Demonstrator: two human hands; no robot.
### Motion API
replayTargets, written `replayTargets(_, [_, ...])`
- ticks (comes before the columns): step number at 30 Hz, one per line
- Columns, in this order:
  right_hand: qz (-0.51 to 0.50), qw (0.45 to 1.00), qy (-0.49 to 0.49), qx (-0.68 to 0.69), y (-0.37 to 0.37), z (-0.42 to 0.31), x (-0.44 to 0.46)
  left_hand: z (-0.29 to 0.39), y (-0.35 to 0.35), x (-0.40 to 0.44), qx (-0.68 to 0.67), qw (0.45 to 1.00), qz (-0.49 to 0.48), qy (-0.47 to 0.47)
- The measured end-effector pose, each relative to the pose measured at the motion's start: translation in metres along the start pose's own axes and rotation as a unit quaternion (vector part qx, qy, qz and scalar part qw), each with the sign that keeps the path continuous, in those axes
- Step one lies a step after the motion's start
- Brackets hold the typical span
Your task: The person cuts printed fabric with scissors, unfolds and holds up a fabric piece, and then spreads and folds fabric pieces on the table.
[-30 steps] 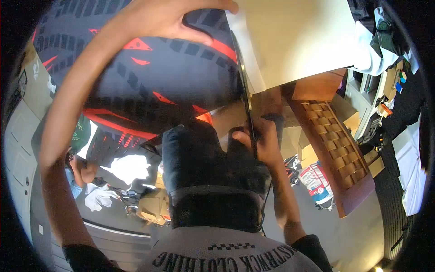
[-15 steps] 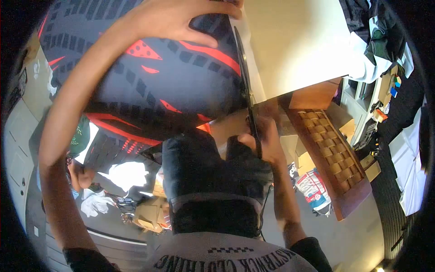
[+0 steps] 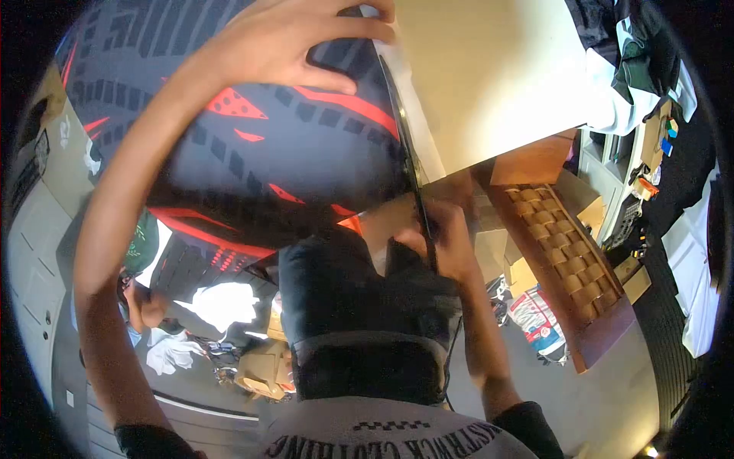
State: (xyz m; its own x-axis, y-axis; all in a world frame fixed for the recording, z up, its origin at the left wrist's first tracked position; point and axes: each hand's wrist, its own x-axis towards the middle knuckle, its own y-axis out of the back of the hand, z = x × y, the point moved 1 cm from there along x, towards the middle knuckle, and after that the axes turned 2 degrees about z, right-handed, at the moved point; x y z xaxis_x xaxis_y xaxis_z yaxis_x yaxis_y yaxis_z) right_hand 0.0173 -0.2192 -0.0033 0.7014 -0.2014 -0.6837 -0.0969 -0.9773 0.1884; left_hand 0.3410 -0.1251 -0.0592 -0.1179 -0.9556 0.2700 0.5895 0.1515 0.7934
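Note:
My left hand (image 3: 287, 46) rests on a dark grey printed fabric (image 3: 283, 145) with black blocks and red shapes. Its fingers are spread, with the fingertips at the edge of a cream sheet (image 3: 489, 84). Down at the right, my right hand (image 3: 447, 237) is closed around the handle end of a long, thin, dark tool that looks like scissors (image 3: 405, 138). The blade points away from me along the border between fabric and sheet. Seen edge-on, its handles are mostly hidden by my fingers.
To the right stands a wooden piece with a woven panel (image 3: 562, 245). A printed bag (image 3: 535, 317) lies on the floor near it. At the left are white cloths (image 3: 222, 304), an open cardboard box (image 3: 264, 371) and another person's hand (image 3: 145, 306).
The whole view has shifted slightly. My left hand's fingers have spread a little more at the fabric's edge. The scissors keep nearly the same place, their tip slightly further left.

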Motion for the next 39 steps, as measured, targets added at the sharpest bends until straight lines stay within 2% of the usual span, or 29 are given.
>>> replayTargets(11, [0.009,1.000,-0.006,0.001,-0.001,0.002,-0.001,0.004,0.007,0.003,0.034,0.999,-0.017,-0.010])
replayTargets(15, [0.021,1.000,-0.013,-0.016,-0.003,0.000,-0.002,0.011,0.014,0.005,0.030,0.999,-0.011,0.039])
replayTargets(20, [0.007,1.000,-0.010,-0.006,0.001,-0.009,-0.002,0.008,0.010,0.004,-0.006,0.999,0.016,0.030])
replayTargets(21, [0.018,1.000,-0.005,-0.008,0.001,-0.008,-0.003,0.005,0.010,0.002,0.046,0.998,-0.035,0.029])
replayTargets(23, [0.002,1.000,0.021,0.002,0.004,0.005,-0.009,0.003,0.002,0.000,0.109,0.991,-0.076,0.015])
replayTargets(25, [-0.016,0.998,0.063,0.011,0.005,0.012,-0.007,0.000,-0.010,-0.003,0.011,0.999,0.051,0.010])
replayTargets(27, [-0.007,0.997,0.044,0.065,-0.005,0.010,-0.012,0.003,-0.010,-0.005,0.007,0.995,0.097,-0.001])
replayTargets(31, [-0.019,0.994,0.061,0.090,-0.006,-0.009,-0.007,0.011,0.006,-0.004,0.010,0.997,0.070,0.010])
replayTargets(36, [-0.016,0.997,-0.013,0.080,0.005,-0.013,-0.006,0.015,-0.002,-0.002,-0.003,0.996,0.054,0.068])
replayTargets(39, [-0.019,0.999,-0.027,0.023,0.005,-0.015,0.000,0.016,0.007,0.002,0.000,0.996,0.013,0.084])
